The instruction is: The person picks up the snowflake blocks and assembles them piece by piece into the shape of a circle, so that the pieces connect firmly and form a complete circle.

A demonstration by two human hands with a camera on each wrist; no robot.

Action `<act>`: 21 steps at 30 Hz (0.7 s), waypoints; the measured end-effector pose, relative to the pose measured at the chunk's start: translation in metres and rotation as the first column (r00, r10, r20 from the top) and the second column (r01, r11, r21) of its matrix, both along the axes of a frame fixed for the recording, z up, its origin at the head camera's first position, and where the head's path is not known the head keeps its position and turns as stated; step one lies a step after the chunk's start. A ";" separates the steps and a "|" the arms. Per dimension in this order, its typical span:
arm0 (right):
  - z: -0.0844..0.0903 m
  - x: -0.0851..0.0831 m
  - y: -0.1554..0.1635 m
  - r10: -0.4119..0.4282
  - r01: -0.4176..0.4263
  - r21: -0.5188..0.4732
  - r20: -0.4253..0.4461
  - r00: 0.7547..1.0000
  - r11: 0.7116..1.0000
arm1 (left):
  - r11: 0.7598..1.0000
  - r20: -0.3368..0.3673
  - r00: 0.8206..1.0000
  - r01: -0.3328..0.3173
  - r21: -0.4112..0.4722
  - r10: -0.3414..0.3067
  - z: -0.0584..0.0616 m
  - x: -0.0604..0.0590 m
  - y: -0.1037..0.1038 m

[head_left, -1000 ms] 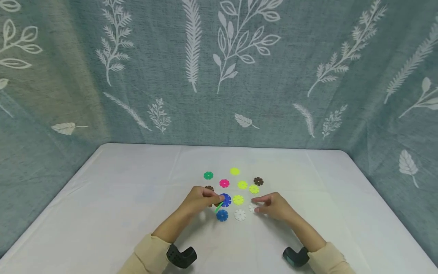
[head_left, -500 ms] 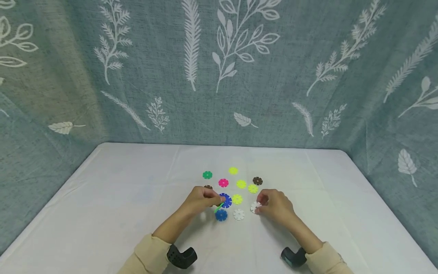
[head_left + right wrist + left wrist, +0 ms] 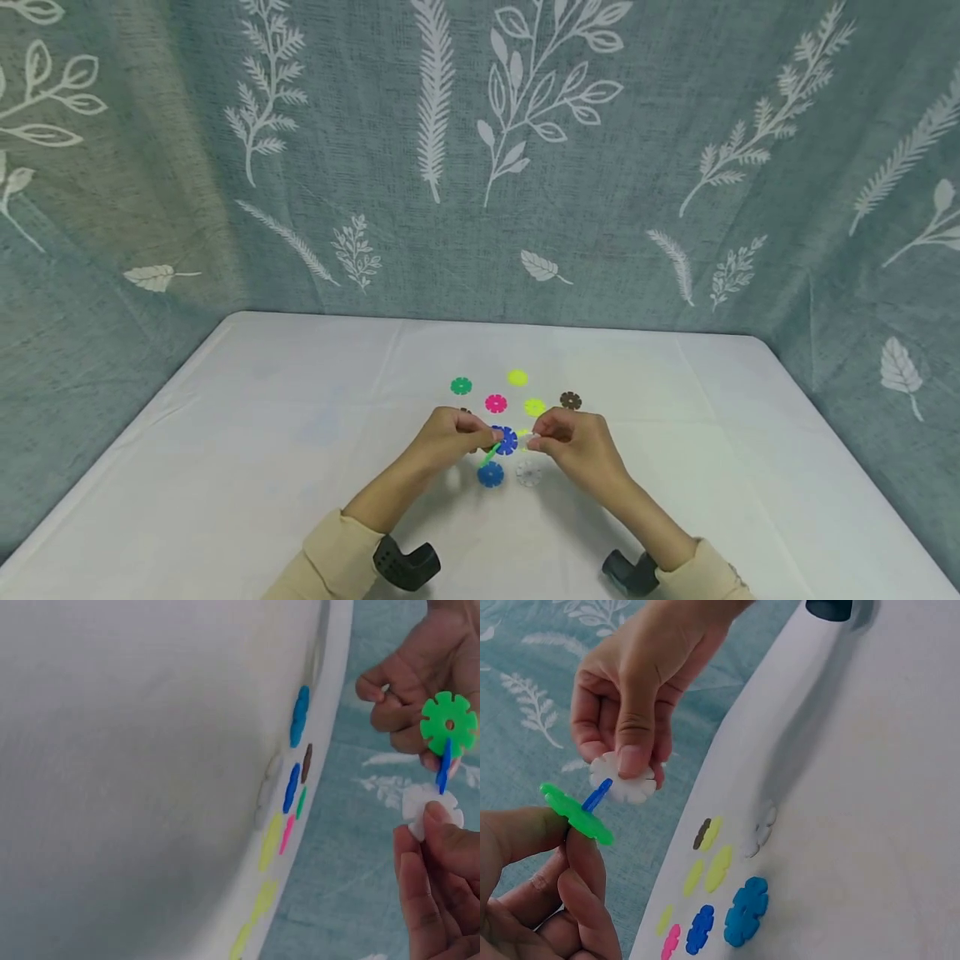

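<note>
My left hand (image 3: 450, 442) pinches a green notched plastic disc (image 3: 577, 816). Slotted into it at an angle is a blue notched disc (image 3: 596, 796), seen nearly edge-on in the left wrist view. Between the thumb and fingers of my right hand (image 3: 577, 446) is a white notched disc (image 3: 634, 792). Both hands are raised above the table, close together. The white disc's edge meets or almost meets the blue disc; whether they interlock I cannot tell. In the right wrist view, the green disc (image 3: 448, 720) shows its face and centre hole, above the white one.
On the white-covered table (image 3: 300, 417) lie several loose discs: light blue (image 3: 491, 475), white (image 3: 528, 474), pink (image 3: 496, 403), green (image 3: 461, 386), yellow (image 3: 517, 377) and brown (image 3: 570, 401). A leaf-patterned curtain (image 3: 360, 125) hangs behind. Black devices (image 3: 407, 564) sit at the wrists.
My right hand took the white disc off the table and carried it left, up to the joined green and blue discs. My left hand stays nearly in place.
</note>
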State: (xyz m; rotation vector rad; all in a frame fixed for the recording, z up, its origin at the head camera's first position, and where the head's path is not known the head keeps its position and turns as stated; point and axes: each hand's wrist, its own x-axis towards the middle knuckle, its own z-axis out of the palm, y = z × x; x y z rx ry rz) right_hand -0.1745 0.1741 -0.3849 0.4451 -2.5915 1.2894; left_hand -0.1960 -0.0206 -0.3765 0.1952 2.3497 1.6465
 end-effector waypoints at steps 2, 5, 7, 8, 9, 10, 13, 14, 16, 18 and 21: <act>0.001 0.002 -0.003 0.016 -0.015 0.020 -0.043 0.999 1.000 | 1.000 0.001 1.000 -0.006 0.002 0.006 0.000 0.001 0.000; 0.003 0.004 -0.007 0.012 -0.004 0.063 -0.136 0.991 0.998 | 1.000 0.003 1.000 -0.025 0.013 0.025 -0.001 0.002 0.002; 0.005 0.006 -0.011 0.011 0.009 0.095 -0.208 0.978 0.995 | 0.998 0.007 0.999 -0.052 0.034 0.052 0.000 0.003 0.004; 0.005 0.006 -0.012 0.012 0.015 0.110 -0.243 0.970 0.994 | 0.997 0.009 0.998 -0.063 0.052 0.063 0.001 0.004 0.005; 0.006 0.006 -0.013 0.015 0.020 0.121 -0.276 0.961 0.992 | 0.995 0.010 0.997 -0.072 0.071 0.072 0.001 0.005 0.006; 0.006 0.006 -0.014 0.021 0.020 0.132 -0.306 0.952 0.991 | 0.993 0.010 0.997 -0.080 0.087 0.079 0.001 0.006 0.006; 0.007 0.003 -0.013 0.068 -0.008 0.161 -0.367 0.928 0.987 | 0.991 -0.006 0.996 -0.091 0.102 0.092 0.001 0.008 0.006; 0.007 0.002 -0.013 0.084 -0.023 0.165 -0.375 0.923 0.986 | 0.992 -0.020 0.996 -0.084 0.097 0.087 0.001 0.009 0.006; 0.008 -0.001 -0.012 0.121 -0.058 0.176 -0.373 0.920 0.983 | 0.995 -0.063 0.995 -0.072 0.067 0.076 0.000 0.008 0.003; 0.007 -0.004 -0.012 0.151 -0.086 0.192 -0.355 0.923 0.978 | 0.997 -0.131 0.989 -0.065 0.032 0.068 0.000 0.007 0.000; 0.006 -0.007 -0.013 0.162 -0.094 0.219 -0.316 0.935 0.971 | 0.996 -0.278 0.958 -0.082 -0.025 0.072 0.000 0.006 -0.005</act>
